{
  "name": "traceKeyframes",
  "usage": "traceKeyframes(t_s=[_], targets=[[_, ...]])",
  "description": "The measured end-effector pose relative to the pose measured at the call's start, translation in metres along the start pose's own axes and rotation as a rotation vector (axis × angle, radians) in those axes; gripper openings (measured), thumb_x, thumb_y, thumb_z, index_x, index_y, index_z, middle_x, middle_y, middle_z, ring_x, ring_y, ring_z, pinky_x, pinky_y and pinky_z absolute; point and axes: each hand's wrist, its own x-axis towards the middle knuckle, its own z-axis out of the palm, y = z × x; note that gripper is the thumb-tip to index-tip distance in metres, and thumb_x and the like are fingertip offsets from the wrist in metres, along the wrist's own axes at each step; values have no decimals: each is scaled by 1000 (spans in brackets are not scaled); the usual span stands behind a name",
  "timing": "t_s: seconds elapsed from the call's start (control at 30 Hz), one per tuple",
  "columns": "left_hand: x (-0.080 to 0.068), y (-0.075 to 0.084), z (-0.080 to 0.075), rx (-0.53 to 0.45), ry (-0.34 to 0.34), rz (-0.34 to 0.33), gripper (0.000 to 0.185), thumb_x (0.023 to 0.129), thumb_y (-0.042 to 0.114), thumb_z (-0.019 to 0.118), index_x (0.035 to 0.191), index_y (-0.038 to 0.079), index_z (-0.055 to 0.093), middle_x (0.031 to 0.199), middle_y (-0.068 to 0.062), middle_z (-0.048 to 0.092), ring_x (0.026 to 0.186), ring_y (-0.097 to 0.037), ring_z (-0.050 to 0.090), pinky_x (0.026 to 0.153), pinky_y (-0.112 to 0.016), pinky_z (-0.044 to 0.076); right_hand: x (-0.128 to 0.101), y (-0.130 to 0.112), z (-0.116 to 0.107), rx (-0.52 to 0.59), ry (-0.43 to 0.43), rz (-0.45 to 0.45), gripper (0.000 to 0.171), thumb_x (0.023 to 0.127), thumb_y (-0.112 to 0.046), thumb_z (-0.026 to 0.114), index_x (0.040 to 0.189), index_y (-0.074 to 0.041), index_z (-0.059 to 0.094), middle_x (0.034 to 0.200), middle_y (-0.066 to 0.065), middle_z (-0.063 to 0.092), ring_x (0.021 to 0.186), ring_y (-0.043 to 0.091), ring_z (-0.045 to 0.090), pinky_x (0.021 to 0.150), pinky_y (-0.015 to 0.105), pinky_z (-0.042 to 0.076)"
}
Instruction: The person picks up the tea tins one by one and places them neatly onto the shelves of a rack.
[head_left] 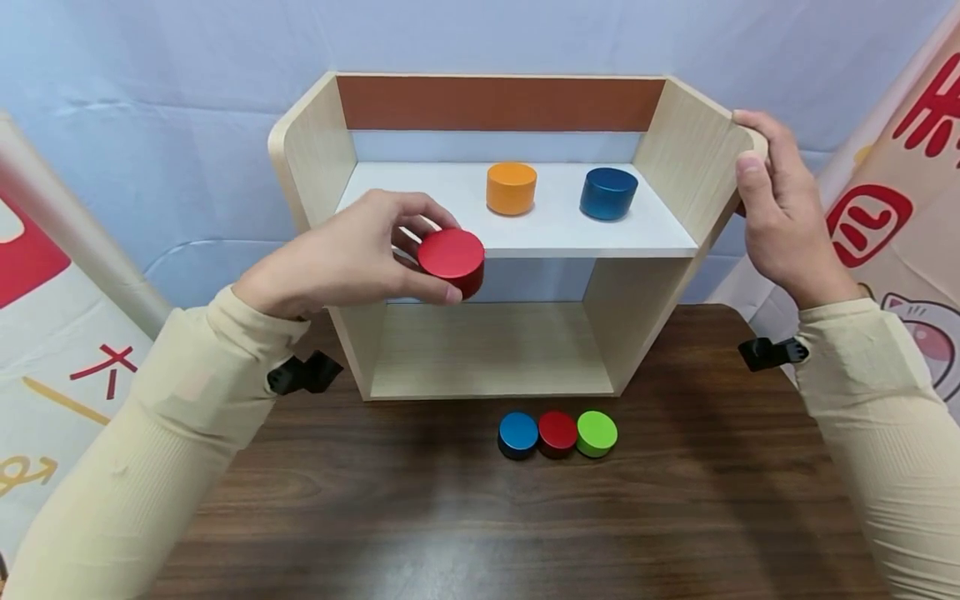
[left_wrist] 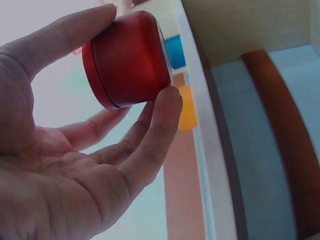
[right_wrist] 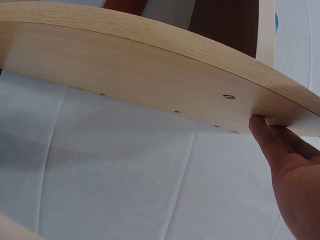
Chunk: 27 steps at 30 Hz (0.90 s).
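My left hand [head_left: 352, 250] pinches a round red tin [head_left: 452, 262] between thumb and fingers, in front of the upper board of a small wooden shelf [head_left: 491, 350]. The left wrist view shows this red tin [left_wrist: 132, 60] tilted, its lid seam near the thumb side. With thumb in front and fingers round the outside, my right hand [head_left: 787, 208] grips the shelf's right side panel [head_left: 701, 158]. Those fingers [right_wrist: 270, 142] touch the panel's outer face in the right wrist view. On the upper board stand an orange tin [head_left: 512, 190] and a dark blue tin [head_left: 608, 195].
On the brown wooden table [head_left: 480, 525], before the shelf, a blue tin [head_left: 518, 433], another red tin [head_left: 557, 433] and a green tin [head_left: 597, 432] stand in a row. Pale cloth [head_left: 480, 33] hangs behind. Printed cloths flank both sides.
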Motion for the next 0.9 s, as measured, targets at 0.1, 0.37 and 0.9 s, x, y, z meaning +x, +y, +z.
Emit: traceKeyframes(t_s=[0.1, 0.37, 0.9], targets=[[4, 3, -9, 8, 17, -41, 51, 80, 19, 88, 124, 9, 63, 120, -10, 64, 103, -25, 67, 92, -40, 51, 0, 0, 0, -5, -1, 2, 48, 108, -22, 42, 156, -26, 35, 133, -4, 43, 111, 19, 46, 110, 42, 42], [16, 10, -26, 4, 80, -173, 63, 82, 26, 86, 135, 9, 56, 127, -12, 59, 109, -28, 59, 92, -39, 47, 0, 0, 0, -4, -5, -11, 48, 108, -22, 41, 156, -25, 35, 131, -4, 44, 110, 19, 47, 108, 38, 44], [46, 4, -40, -16, 166, -340, 75, 84, 31, 83, 145, 9, 46, 124, -9, 61, 114, -23, 53, 95, -34, 44, 0, 0, 1, -1, -3, -16, 48, 108, -21, 41, 155, -25, 35, 131, -3, 44, 110, 19, 48, 107, 38, 45]])
